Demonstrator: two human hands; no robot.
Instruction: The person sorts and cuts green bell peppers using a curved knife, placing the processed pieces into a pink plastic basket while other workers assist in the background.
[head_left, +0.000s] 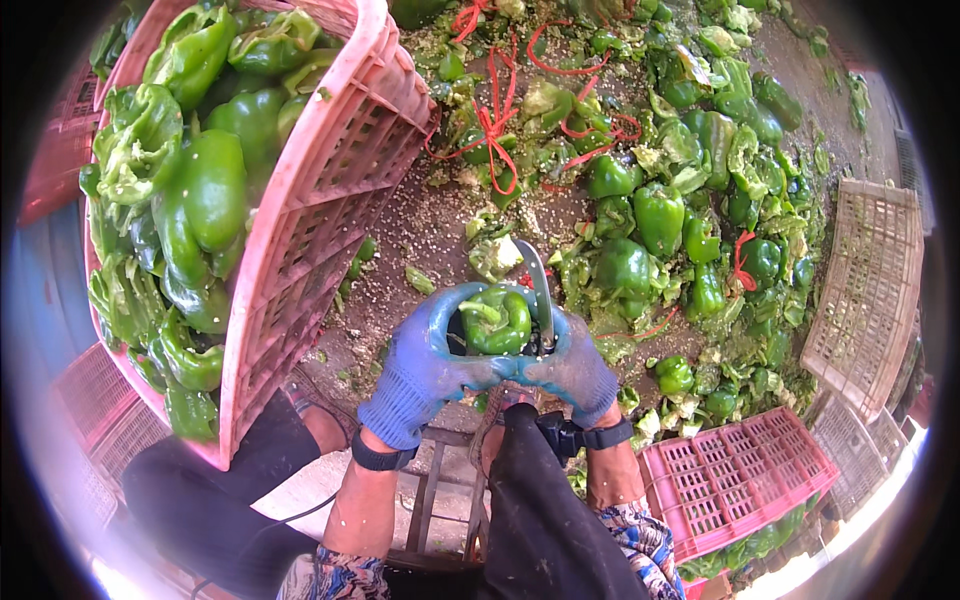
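A green bell pepper [496, 322] sits in my left hand [420, 362], its stem side facing up. Blue knit gloves with darker coated palms cover both hands. In my right hand [577, 372] is a small knife [541, 295], its curved blade pointing up and away along the right side of the pepper. The knife's handle is mostly hidden by the glove. My two hands almost meet in front of me, thumbs toward each other. Just beyond the blade lies a pale cut pepper core [495, 257] on the floor.
A tilted pink crate [330, 190] full of green peppers [205, 190] stands at the left. Peppers and scraps [660, 220] litter the floor ahead and right, with red ties [492, 125] among them. A pale crate [868, 290] and another pink crate [740, 480] stand at the right.
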